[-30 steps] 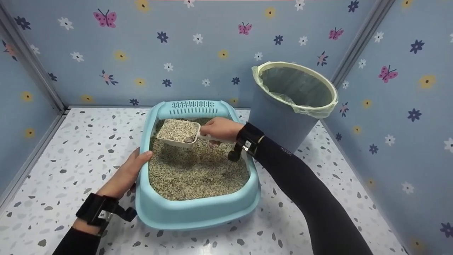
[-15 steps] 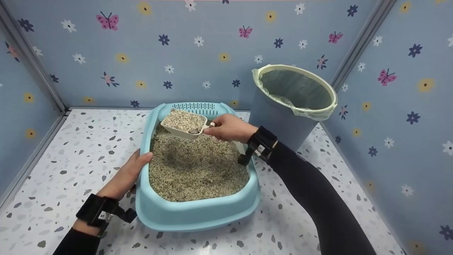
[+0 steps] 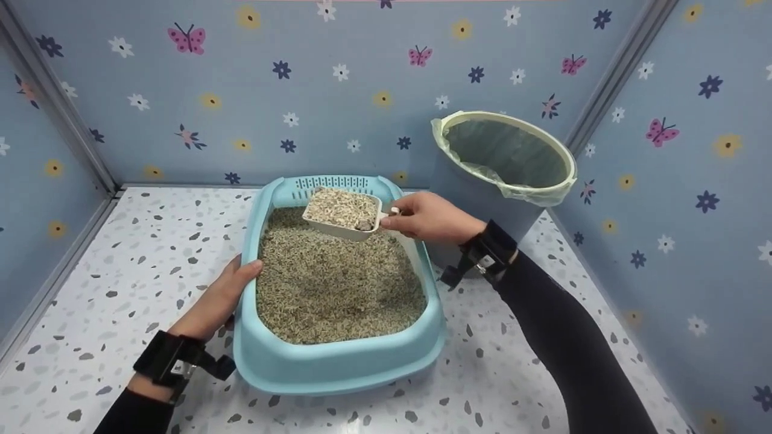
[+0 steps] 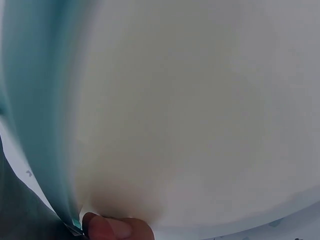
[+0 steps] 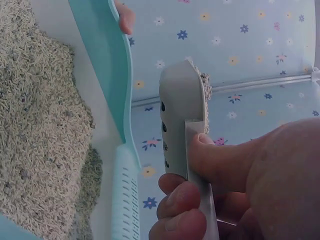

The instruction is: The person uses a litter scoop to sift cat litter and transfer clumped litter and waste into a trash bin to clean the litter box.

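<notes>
My right hand grips the handle of a pale litter scoop, raised above the litter box and heaped with pellet litter. A darker lump shows near the scoop's handle end. In the right wrist view the scoop appears from its side, holes along its base, my thumb pressed along the handle. On the left, my left hand holds the rim of the light blue litter box, thumb over the edge and fingers outside. The left wrist view shows fingertips beneath a pale wall of the box.
A tall blue-grey bin with a pale rim and a thin bag liner stands behind and right of the box. Flower-patterned panels rise at the back and both sides. The floor is white with grey speckles.
My right hand has lifted the loaded scoop a little and carried it to the right, toward the bin side. My left hand has stayed on the box rim.
</notes>
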`<state>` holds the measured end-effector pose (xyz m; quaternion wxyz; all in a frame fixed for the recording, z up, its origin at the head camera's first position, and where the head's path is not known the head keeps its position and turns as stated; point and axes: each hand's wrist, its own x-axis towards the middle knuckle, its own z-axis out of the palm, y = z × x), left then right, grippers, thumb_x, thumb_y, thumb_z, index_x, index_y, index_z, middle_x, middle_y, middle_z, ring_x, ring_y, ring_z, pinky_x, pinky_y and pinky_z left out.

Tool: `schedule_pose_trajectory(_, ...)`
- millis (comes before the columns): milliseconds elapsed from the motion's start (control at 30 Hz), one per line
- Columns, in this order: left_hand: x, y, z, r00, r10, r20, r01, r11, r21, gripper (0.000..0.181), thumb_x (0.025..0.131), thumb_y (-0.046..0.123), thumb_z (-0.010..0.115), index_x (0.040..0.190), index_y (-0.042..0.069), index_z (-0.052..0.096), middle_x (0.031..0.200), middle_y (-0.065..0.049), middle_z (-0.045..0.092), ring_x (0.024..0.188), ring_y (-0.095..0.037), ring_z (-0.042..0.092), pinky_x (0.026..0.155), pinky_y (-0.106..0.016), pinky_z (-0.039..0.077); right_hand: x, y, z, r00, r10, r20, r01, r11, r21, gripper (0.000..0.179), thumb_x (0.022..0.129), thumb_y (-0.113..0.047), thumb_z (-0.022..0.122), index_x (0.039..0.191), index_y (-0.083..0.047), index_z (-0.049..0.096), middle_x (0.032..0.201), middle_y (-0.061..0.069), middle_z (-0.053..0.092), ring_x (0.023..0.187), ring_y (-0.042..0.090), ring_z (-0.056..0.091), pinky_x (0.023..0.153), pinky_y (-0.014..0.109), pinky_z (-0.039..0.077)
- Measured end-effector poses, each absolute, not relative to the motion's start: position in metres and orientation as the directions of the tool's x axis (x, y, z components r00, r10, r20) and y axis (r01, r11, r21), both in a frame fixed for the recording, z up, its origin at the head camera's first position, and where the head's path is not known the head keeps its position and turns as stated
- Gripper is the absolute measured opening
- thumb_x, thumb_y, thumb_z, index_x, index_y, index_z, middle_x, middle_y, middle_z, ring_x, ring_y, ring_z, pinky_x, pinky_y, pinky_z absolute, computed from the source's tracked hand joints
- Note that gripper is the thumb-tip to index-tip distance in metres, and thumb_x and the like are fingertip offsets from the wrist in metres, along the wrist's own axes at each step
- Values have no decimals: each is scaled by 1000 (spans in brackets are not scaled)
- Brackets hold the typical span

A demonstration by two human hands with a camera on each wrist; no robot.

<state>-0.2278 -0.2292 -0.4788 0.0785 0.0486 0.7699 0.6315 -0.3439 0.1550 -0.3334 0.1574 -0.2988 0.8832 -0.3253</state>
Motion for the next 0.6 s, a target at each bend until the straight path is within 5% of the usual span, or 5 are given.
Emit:
schedule_pose_trajectory(67, -228, -230, -480, -983, 176, -53, -18, 196, 980, 84, 116, 53, 43, 178, 8, 8, 149, -31, 43, 126, -44, 57, 87, -41, 61, -344, 157, -333, -770, -634, -77, -434, 608, -665, 32, 110, -37, 73, 84, -20, 67, 69, -7, 50, 61, 11, 43, 61, 28, 36)
schedule_pose_trajectory(300, -228, -228, -482, -983, 176, -47, -17, 170, 985, 79, 116, 52, 44, 176, 9, 15, 133, -32, 51, 102, -40, 67, 59, -36, 59, -344, 155, -337, -763, -645, -48, -471, 605, -642, 34, 109, -36, 75, 80, -21, 64, 69, -9, 48, 61, 10, 42, 60, 28, 35)
schedule_pose_trajectory(467, -227, -227, -480, -984, 170, -62, -31, 177, 984, 84, 116, 52, 44, 178, 9, 8, 136, -29, 45, 109, -39, 60, 62, -34, 54, -342, 158, -339, -767, -640, -52, -466, 610, -641, 32, 108, -34, 76, 81, -21, 66, 69, -8, 47, 62, 11, 41, 60, 28, 34)
schedule_pose_trajectory(600, -228, -227, -480, -984, 165, -63, -32, 185, 982, 83, 116, 52, 45, 178, 9, 10, 119, -26, 48, 88, -35, 63, 50, -33, 50, -344, 161, -341, -776, -630, -23, -476, 610, -634, 30, 107, -34, 77, 82, -21, 68, 69, -9, 47, 63, 11, 42, 61, 29, 35)
